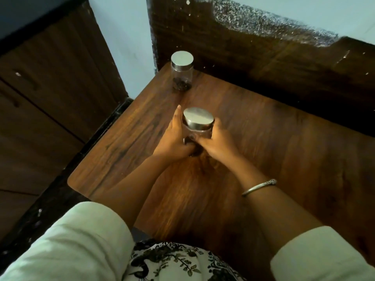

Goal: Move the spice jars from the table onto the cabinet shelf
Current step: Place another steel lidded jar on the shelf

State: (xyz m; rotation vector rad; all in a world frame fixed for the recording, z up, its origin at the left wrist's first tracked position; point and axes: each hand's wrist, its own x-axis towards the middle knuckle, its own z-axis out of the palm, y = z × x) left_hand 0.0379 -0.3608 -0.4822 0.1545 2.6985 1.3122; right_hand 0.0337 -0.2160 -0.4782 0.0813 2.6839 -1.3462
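Note:
A clear spice jar [198, 122] with a round steel lid stands at the middle of the wooden table [284, 159]. My left hand [174, 138] wraps its left side and my right hand [217, 138] wraps its right side, so most of the glass is hidden. A second clear spice jar [182, 72], also steel-lidded and holding a little dark spice at the bottom, stands alone at the table's far left corner, well beyond my hands.
Dark wooden cabinet doors [50, 82] with handles run along the left, below the table's level. A worn dark wood panel [243, 47] rises behind the table. A pale wall strip [125, 47] separates the two. A bangle [259, 186] sits on my right wrist.

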